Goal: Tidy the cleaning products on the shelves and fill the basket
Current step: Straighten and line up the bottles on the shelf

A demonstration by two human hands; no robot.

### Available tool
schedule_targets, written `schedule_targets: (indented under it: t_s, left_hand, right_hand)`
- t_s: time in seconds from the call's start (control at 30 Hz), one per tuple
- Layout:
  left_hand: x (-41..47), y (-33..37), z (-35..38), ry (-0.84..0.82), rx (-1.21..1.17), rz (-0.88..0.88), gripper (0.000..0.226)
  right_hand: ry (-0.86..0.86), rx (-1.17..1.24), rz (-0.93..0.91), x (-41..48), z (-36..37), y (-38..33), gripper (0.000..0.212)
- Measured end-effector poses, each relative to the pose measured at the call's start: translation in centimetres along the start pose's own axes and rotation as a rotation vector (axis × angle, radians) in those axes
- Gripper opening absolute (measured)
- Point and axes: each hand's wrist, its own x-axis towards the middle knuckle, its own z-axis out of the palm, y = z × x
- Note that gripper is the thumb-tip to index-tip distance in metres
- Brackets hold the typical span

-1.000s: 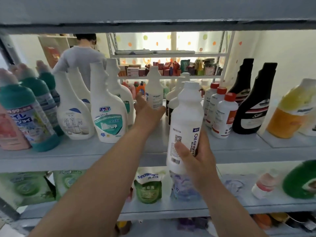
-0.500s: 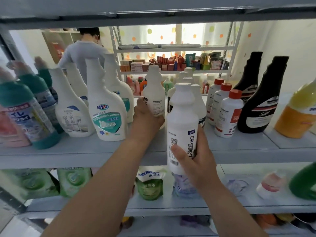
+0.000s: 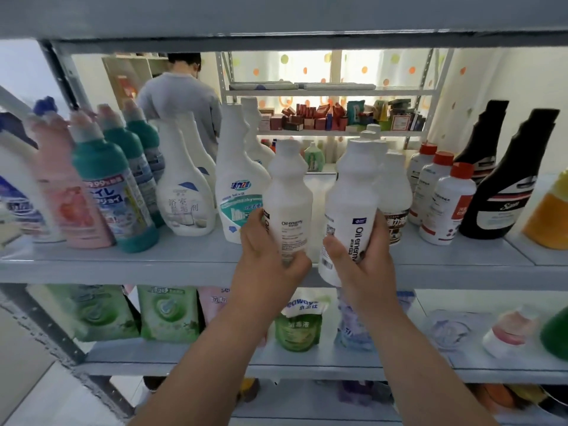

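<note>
Pulling a white bottle (image 3: pixel 287 207) from the far row to the near edge of the shelf (image 3: pixel 123 265) in the curled left hand (image 3: pixel 270 262), upright just left of the twin bottle (image 3: pixel 350 210) gripped by the right hand (image 3: pixel 361 262).

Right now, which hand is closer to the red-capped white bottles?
The right. The right hand grips an Oil enemy bottle a little left of the red-capped bottles. The left hand grips a second Oil enemy bottle farther left, by the teal-labelled spray bottle.
</note>
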Motion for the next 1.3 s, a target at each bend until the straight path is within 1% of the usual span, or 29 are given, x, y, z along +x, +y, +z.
schedule_targets:
  t_s: [0.13,0.27,0.33,0.43,0.47,0.5,0.57,0.63,0.67,0.73,0.83,0.97,1.03,1.13,1.2,1.3]
  left_hand:
    - [-0.3,-1.1,-2.2,0.024,0.063,-0.012,0.092]
    - [0.7,-1.6,-3.7,0.002,0.017,-0.031,0.089]
    - [1.4,-2.1,-4.0,-0.023,0.006,-0.029,0.089]
    - [2.2,-3.0,-4.3,-0.056,0.032,0.013,0.090]
    - [2.4,-3.3,-4.5,-0.069,0.044,0.036,0.089]
    - [2.6,-3.5,-4.6,-0.075,0.055,0.060,0.089]
    - [2.8,-4.1,-4.6,-0.072,0.052,0.093,0.088]
    - [3.0,-4.6,-4.5,-0.063,0.043,0.110,0.085]
    - [3.1,-4.9,-4.3,-0.054,0.044,0.116,0.083]
    - [3.2,-5.5,-3.9,-0.032,0.037,0.119,0.081]
    - [3.2,-5.9,-3.6,-0.003,0.019,0.119,0.079]
    - [3.4,-6.3,-3.5,-0.012,0.031,0.121,0.077]
    - [3.6,-6.5,-3.4,-0.013,0.030,0.119,0.079]
    - [3.5,-6.6,-3.4,-0.003,0.016,0.118,0.079]
    - [3.5,-6.7,-3.5,-0.002,-0.001,0.100,0.080]
    - [3.5,-6.7,-3.7,-0.017,-0.018,0.111,0.078]
  right_hand:
    - [-0.037,-0.054,-0.010,0.9,2.4,0.5,0.070]
    - [-0.081,-0.176,0.024,3.1,4.3,0.8,0.078]
    - [-0.098,-0.270,0.043,4.3,4.9,1.0,0.085]
    - [-0.131,-0.399,0.120,4.8,5.0,1.1,0.102]
    - [-0.126,-0.413,0.119,4.2,4.8,1.2,0.103]
    - [-0.121,-0.430,0.084,3.3,4.5,1.5,0.099]
    - [-0.155,-0.534,-0.046,1.3,4.1,1.9,0.079]
    - [-0.267,-0.712,-0.131,0.7,3.7,2.4,0.060]
    - [-0.314,-0.771,-0.120,1.0,3.7,2.5,0.056]
    - [-0.356,-0.815,-0.073,2.3,3.9,2.4,0.051]
    - [-0.395,-0.884,-0.047,4.4,4.4,2.6,0.051]
    - [-0.538,-1.075,0.115,6.8,5.2,3.0,0.064]
    - [-0.575,-1.115,0.174,7.5,5.8,3.2,0.067]
    - [-0.602,-1.145,0.198,8.2,6.3,3.4,0.070]
    - [-0.601,-1.144,0.206,8.7,6.5,3.8,0.069]
    - [-0.593,-1.149,0.171,8.8,6.6,4.1,0.058]
